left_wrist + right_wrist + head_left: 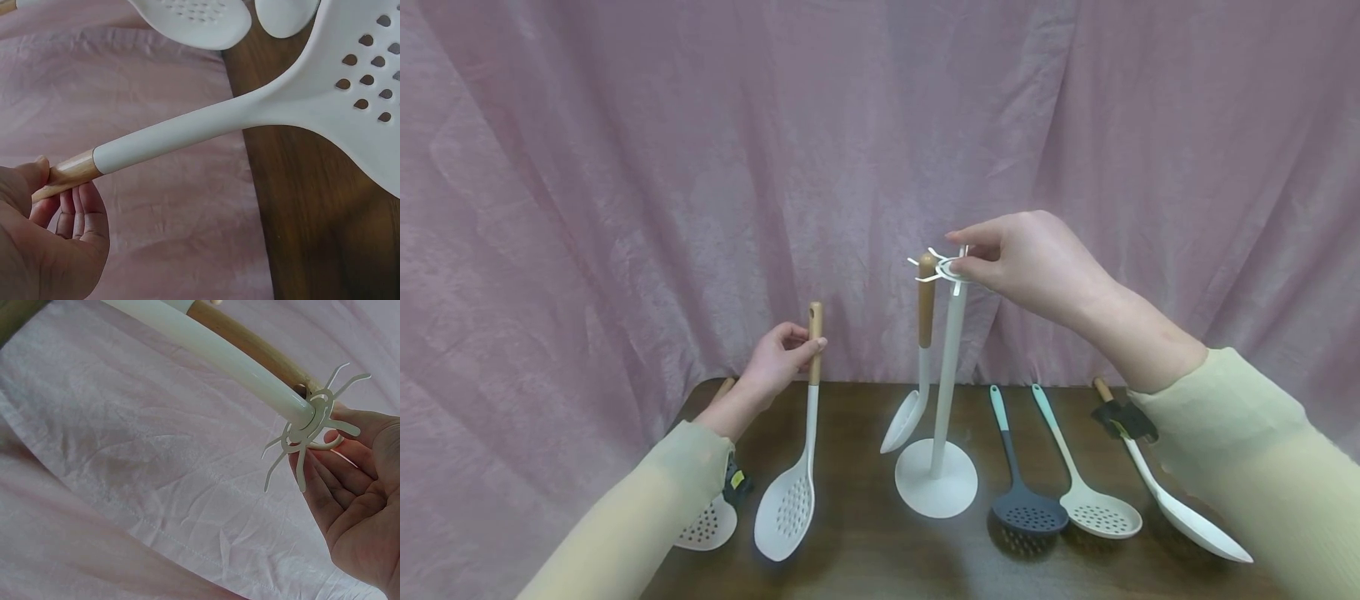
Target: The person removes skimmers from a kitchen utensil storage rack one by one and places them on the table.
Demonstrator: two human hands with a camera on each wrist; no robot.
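My left hand (784,354) grips the wooden handle end of a white slotted turner (810,417), held almost upright with its head (786,507) low over the dark table (865,550). In the left wrist view, my left hand (53,231) curls round that wooden handle (70,173) and the slotted turner (294,100) stretches away. My right hand (981,260) pinches the hook ring (951,268) on top of a white utensil stand (946,375). A white spoon with a wooden handle (926,308) hangs from one hook. In the right wrist view, my right hand (353,487) touches the hook ring (307,428).
A white slotted spoon (706,525) lies under my left forearm. Right of the stand's base (936,483) lie a dark grey slotted ladle (1028,510), a mint-handled white skimmer (1099,510) and a white spoon (1191,521) with a black tag. Pink cloth (625,208) hangs behind.
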